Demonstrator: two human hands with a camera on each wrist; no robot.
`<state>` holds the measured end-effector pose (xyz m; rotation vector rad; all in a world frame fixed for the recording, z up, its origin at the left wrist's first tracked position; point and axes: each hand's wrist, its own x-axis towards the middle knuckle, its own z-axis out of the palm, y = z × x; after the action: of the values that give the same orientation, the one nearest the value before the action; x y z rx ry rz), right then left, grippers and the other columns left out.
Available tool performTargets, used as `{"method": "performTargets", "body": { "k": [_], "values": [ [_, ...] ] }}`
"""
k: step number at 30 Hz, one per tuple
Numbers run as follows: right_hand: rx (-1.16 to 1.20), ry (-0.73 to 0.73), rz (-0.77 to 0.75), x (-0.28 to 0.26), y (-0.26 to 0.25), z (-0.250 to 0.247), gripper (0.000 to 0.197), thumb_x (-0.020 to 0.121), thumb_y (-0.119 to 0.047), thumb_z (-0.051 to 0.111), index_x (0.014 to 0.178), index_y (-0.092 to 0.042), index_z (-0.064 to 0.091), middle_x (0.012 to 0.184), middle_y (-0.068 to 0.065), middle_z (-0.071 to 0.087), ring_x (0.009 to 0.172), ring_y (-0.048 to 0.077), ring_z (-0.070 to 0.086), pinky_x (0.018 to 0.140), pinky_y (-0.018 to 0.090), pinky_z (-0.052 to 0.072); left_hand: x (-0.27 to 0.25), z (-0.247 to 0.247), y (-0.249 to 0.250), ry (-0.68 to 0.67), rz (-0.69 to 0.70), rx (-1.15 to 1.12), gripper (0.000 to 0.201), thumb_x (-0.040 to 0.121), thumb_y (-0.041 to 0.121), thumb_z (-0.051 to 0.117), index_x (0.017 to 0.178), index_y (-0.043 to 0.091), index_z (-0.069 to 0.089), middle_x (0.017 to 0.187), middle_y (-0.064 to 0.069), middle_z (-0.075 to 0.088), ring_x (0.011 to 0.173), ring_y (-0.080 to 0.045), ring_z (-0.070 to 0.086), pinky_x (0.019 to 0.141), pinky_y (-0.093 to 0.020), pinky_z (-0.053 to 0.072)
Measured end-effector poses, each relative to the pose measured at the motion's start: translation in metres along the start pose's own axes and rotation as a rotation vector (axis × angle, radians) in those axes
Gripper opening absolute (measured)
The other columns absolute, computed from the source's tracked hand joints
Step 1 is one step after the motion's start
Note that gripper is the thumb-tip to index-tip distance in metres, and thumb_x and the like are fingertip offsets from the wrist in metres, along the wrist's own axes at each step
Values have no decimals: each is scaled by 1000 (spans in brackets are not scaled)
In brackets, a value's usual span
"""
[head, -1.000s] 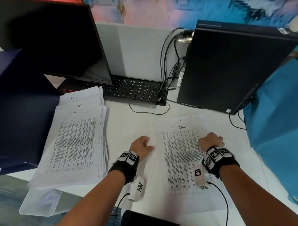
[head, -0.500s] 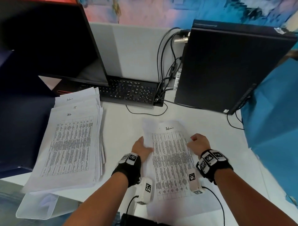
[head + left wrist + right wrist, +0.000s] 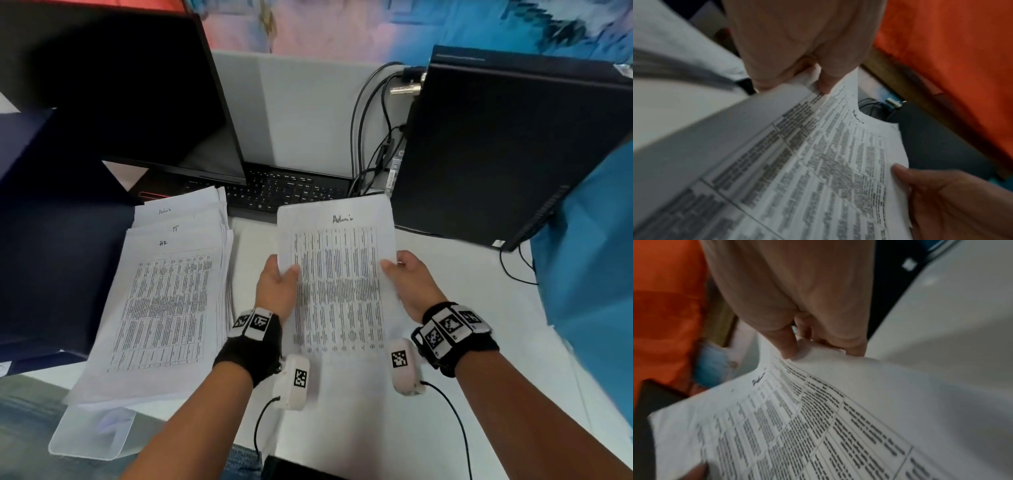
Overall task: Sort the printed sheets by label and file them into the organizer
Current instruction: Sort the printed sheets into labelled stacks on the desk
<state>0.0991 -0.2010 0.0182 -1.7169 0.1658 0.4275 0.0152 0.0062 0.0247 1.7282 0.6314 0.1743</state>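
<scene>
- a white printed sheet (image 3: 337,274) with a dense black table and a handwritten label at its top edge is held up off the white bench (image 3: 479,291), in front of the person.
- the left hand (image 3: 275,284) pinches the sheet's left edge, thumb on the printed face and fingers behind it; the left wrist view shows the thumb (image 3: 824,82) pressed on the paper margin.
- the right hand (image 3: 407,277) pinches the sheet's right edge the same way, thumb on top; in the right wrist view the thumb (image 3: 787,344) clamps the paper near its corner.
- the sheet's top edge reaches over the front of a black keyboard (image 3: 284,188) at the back of the bench.
- to the left lies a fanned stack of white printed sheets (image 3: 164,301), flat on the bench, with three handwritten labels showing on the offset top edges; the writing is too small to read surely.
- the stack's near corner overhangs a clear plastic tray (image 3: 92,431) at the bench's front edge.
- a black monitor (image 3: 137,89) stands behind the stack, and a black computer tower (image 3: 496,147) stands to the right of the held sheet, with black cables (image 3: 373,137) between them.
- both wrists wear black bands with square printed markers.
</scene>
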Motion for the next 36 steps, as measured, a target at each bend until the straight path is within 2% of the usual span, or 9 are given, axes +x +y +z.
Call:
{"method": "performTargets", "body": {
  "k": [2, 5, 10, 16, 21, 23, 26, 30, 36],
  "values": [
    [-18, -24, -101, -6, -22, 13, 12, 96, -15, 51, 108, -13, 53, 112, 5, 66, 104, 22, 64, 92, 38, 52, 2, -6, 22, 81, 88, 65, 42, 97, 25, 48, 134, 9, 40, 131, -9, 56, 108, -14, 60, 91, -24, 47],
    [30, 50, -344, -21, -61, 30, 11, 98, -12, 46, 103, -21, 47, 104, -5, 62, 98, 11, 61, 85, 23, 50, -4, -17, 61, 202, 281, 15, 18, 97, 22, 48, 114, 17, 50, 110, 3, 64, 85, 6, 60, 69, -13, 49],
    [81, 125, -608, -35, -92, 55, 13, 98, -9, 42, 108, -18, 41, 100, -11, 58, 91, 0, 58, 83, 17, 49, -7, -34, 89, 317, 417, -131, 18, 97, 14, 46, 110, 25, 44, 96, 22, 57, 80, 19, 57, 67, -2, 45],
    [22, 42, -426, -28, -74, 69, 36, 92, 2, 36, 117, -23, 34, 109, -9, 57, 101, 13, 58, 91, 32, 49, 8, -38, 66, 286, 275, -115, 30, 96, 15, 47, 125, 11, 38, 105, 3, 59, 91, -8, 59, 71, -16, 46],
    [35, 22, -352, -20, -68, 72, 35, 91, 5, 35, 115, -20, 34, 102, -19, 53, 89, -3, 54, 67, 3, 44, 13, -49, 72, 226, 227, -141, 43, 97, 15, 46, 139, 12, 37, 128, -1, 57, 114, -12, 55, 102, -28, 42],
    [35, 33, -326, -14, -65, 76, 29, 93, -1, 41, 112, -22, 38, 102, -19, 55, 93, 3, 56, 76, 8, 43, 17, -59, 74, 232, 214, -173, 36, 96, 14, 47, 132, 13, 44, 117, 2, 62, 105, -10, 59, 94, -27, 46],
    [-85, 38, -281, -4, -57, 83, 19, 90, -19, 54, 109, -23, 53, 108, -3, 65, 102, 18, 62, 92, 34, 50, 25, -79, 69, 285, 182, -192, 21, 95, 13, 48, 115, 17, 51, 95, 10, 63, 87, -3, 60, 72, -21, 48],
    [-233, -99, -152, 0, -44, 102, 25, 92, -13, 54, 115, -14, 61, 108, 2, 68, 99, 20, 64, 94, 39, 52, 35, -107, 48, 364, 120, -127, 15, 93, 14, 50, 107, 15, 51, 86, 9, 60, 75, -4, 58, 61, -20, 44],
    [-361, -95, 64, 4, -13, 129, 20, 90, -10, 50, 105, -9, 63, 103, 9, 68, 93, 27, 65, 81, 36, 55, 53, -139, -15, 255, -167, 137, 26, 91, 17, 49, 116, 13, 50, 104, -10, 64, 93, -28, 63, 84, -40, 53]
  ]
}}
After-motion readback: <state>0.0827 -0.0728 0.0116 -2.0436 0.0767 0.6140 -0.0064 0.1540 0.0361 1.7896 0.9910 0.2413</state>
